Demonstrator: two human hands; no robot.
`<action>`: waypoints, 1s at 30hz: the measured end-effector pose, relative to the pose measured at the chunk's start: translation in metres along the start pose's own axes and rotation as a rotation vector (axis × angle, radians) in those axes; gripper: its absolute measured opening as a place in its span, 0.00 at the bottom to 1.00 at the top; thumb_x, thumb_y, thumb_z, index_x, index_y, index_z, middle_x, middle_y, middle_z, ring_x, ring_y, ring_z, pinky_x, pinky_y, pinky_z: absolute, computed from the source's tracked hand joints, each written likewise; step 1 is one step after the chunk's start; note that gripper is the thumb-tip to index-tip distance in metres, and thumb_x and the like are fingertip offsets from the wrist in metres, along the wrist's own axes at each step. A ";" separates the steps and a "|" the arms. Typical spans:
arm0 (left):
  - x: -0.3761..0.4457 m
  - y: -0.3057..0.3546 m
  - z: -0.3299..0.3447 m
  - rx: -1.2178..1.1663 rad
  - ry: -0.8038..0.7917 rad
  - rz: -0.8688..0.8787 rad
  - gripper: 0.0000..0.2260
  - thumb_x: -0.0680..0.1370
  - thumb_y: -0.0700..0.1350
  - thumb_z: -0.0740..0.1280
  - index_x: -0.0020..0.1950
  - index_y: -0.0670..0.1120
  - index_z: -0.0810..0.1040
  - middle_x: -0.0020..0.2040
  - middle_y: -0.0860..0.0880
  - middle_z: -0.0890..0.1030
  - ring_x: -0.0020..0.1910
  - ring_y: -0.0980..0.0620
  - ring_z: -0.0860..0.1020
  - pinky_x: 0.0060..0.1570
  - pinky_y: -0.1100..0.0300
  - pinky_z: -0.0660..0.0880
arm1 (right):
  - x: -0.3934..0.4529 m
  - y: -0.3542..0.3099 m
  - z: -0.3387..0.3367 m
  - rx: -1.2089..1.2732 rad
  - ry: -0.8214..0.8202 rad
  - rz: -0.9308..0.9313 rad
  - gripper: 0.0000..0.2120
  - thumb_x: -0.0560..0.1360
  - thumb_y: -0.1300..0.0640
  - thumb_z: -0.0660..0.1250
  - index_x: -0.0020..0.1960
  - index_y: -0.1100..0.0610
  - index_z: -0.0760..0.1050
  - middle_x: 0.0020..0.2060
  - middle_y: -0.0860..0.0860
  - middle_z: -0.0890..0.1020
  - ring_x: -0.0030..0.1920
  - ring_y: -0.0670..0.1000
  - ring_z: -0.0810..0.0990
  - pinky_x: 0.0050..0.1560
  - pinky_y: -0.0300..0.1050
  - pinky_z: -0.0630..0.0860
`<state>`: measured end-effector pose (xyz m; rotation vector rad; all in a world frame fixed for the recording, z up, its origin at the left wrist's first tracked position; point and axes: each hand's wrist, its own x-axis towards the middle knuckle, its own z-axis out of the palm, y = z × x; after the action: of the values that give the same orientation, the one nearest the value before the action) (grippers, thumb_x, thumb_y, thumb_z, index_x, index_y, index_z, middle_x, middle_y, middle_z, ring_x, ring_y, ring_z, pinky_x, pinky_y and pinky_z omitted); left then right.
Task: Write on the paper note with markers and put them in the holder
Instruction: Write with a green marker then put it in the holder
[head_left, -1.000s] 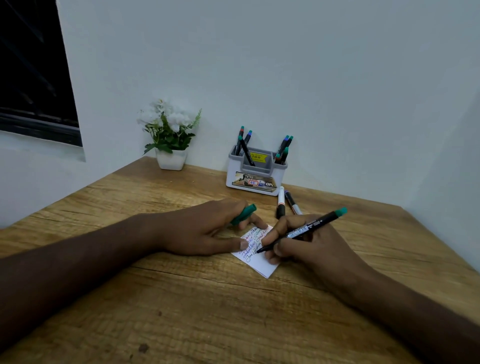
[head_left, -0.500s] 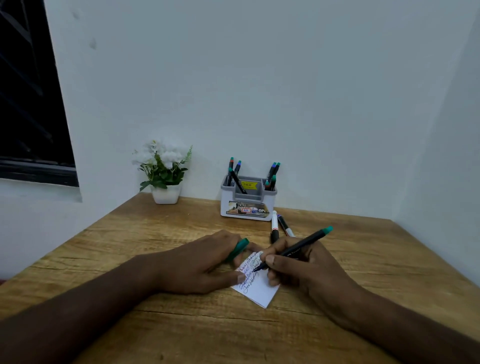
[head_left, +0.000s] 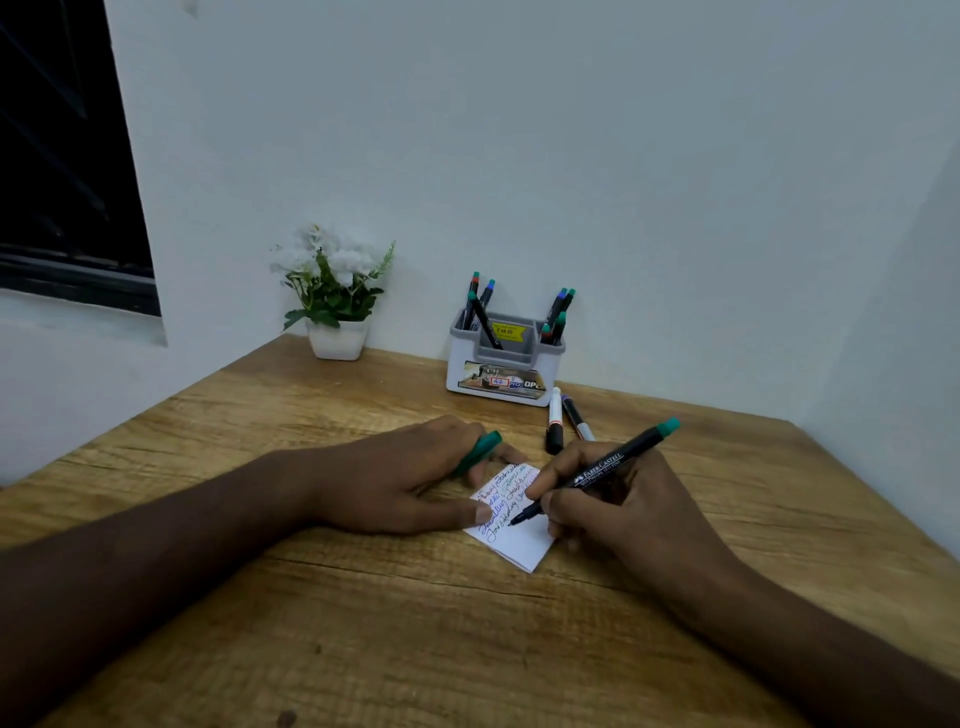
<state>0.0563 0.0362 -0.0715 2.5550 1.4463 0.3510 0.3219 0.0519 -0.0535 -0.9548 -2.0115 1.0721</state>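
A: Head view: where is the paper note (head_left: 511, 525) relative to the holder (head_left: 503, 371)?

B: Nearer the person, on the wooden table (head_left: 363, 623). The left hand (head_left: 410, 478) pins its edge with the thumb and grips a green cap (head_left: 480, 451); the right hand (head_left: 613, 499) grips a black marker (head_left: 597, 470), tip on the paper.

A: Room?

B: Bare wood left of the holder up to the flower pot (head_left: 337, 338); two markers (head_left: 563, 418) lie just before it.

A: Writing?

B: "FABER-CASTELL" on the marker, "42" on the holder.

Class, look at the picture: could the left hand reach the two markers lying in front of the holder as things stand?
Probably yes, but not freely: the left hand holds a green cap and pins the note. Nothing blocks the way to the loose markers.
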 end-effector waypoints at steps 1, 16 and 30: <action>0.000 0.000 0.000 0.002 -0.003 0.000 0.23 0.83 0.63 0.63 0.75 0.55 0.68 0.57 0.59 0.73 0.59 0.60 0.72 0.61 0.58 0.73 | 0.000 0.000 0.001 -0.035 -0.005 0.001 0.08 0.75 0.63 0.74 0.41 0.52 0.87 0.36 0.50 0.88 0.33 0.44 0.83 0.39 0.40 0.81; 0.002 -0.003 0.002 -0.002 0.003 0.018 0.19 0.83 0.64 0.64 0.65 0.52 0.72 0.56 0.55 0.74 0.58 0.55 0.73 0.58 0.49 0.76 | 0.002 0.006 0.004 -0.154 -0.065 -0.030 0.07 0.76 0.58 0.76 0.42 0.48 0.87 0.42 0.47 0.89 0.46 0.51 0.87 0.52 0.60 0.85; 0.002 0.001 0.000 -0.016 -0.013 0.000 0.17 0.83 0.64 0.63 0.63 0.54 0.71 0.57 0.55 0.74 0.56 0.58 0.73 0.57 0.50 0.76 | 0.004 0.010 0.005 -0.141 -0.020 -0.038 0.07 0.75 0.56 0.75 0.40 0.47 0.86 0.40 0.48 0.89 0.41 0.50 0.84 0.47 0.62 0.83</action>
<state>0.0585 0.0369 -0.0713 2.5400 1.4335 0.3436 0.3183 0.0577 -0.0641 -0.9769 -2.1362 0.9324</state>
